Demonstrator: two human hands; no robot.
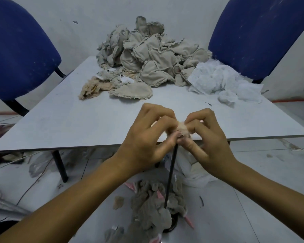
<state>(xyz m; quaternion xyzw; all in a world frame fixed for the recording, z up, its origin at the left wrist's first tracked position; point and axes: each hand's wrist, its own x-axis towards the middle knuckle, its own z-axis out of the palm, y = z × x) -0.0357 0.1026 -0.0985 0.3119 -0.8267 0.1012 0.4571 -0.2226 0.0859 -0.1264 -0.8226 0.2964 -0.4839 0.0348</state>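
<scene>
Head view: we see both hands working one small peach fabric piece (182, 129), held in the air just over the near edge of the table (77, 123).

- Left hand (147, 135): fingers curled tight, thumb and forefinger pinching the piece's left side.
- Right hand (205, 137): same on the right side, thumb tucked under at the opening.
- Black rod (171, 172): the top end goes into the piece between the two thumbs and the shaft runs down steeply. The bottom end is lost in the grey pile (151, 207) below, so we can't tell what it's braced on.

Our read is that the rod is propped from below so it stays fixed, which leaves both hands free to pull the fabric down over its tip. That looks like turning the piece right side out, or poking out a corner. The two-sided pinch keeps the opening centred on the rod.

The layout fits a left-to-do and done split:
- The stack of flat beige pieces (147, 55) at the far end of the table is likely the input.
- White fluffy material (221, 81) sits just beside it on the right.
- The grey pile with pink bits, down by the rod, is probably the finished ones, dropped within easy reach.

The risk we see is the rod tip punching through a seam.
</scene>
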